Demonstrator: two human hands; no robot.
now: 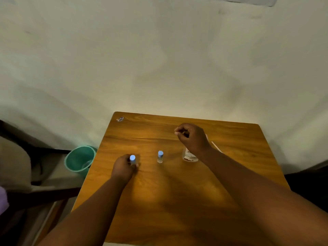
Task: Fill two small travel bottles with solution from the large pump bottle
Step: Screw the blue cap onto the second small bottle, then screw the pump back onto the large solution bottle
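Observation:
Two small clear travel bottles with pale blue caps stand upright on the wooden table [177,192]. My left hand [123,168] is wrapped around the left travel bottle [132,159], whose cap shows above my fingers. The second travel bottle [160,156] stands free in the middle. The large clear pump bottle [190,156] stands to the right, its top hidden under my right hand [192,137], whose fingers are curled over the pump head. A thin white tube [216,146] lies on the table just right of it.
A teal bucket [79,159] sits on the floor left of the table. A small wrapper [120,119] lies at the table's far left corner. A pale wall rises behind the table. Dark furniture stands at the left edge.

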